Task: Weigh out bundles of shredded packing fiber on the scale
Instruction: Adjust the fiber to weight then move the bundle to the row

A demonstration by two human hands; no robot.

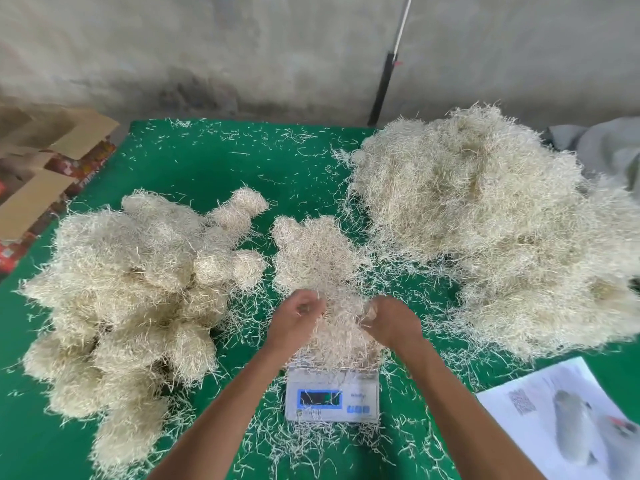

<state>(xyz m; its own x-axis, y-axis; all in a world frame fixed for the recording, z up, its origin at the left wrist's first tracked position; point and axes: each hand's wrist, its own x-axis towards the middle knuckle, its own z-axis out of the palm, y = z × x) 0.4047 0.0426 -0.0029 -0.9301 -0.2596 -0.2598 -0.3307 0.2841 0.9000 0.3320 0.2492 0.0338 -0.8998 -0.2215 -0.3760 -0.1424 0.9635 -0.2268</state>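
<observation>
Pale shredded fiber bundle (337, 337) heaped on scale (332, 398), mid green counter (207, 168). Left hand (296, 318) and right hand (391, 318) each pinch strands at its top. Step: trimming to weight. Next: read display (320, 398), too blurred here; add from right heap (485, 220) or move to finished bundles (131, 289).

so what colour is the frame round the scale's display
Blue, around the dark display on the white scale; head view.
</observation>
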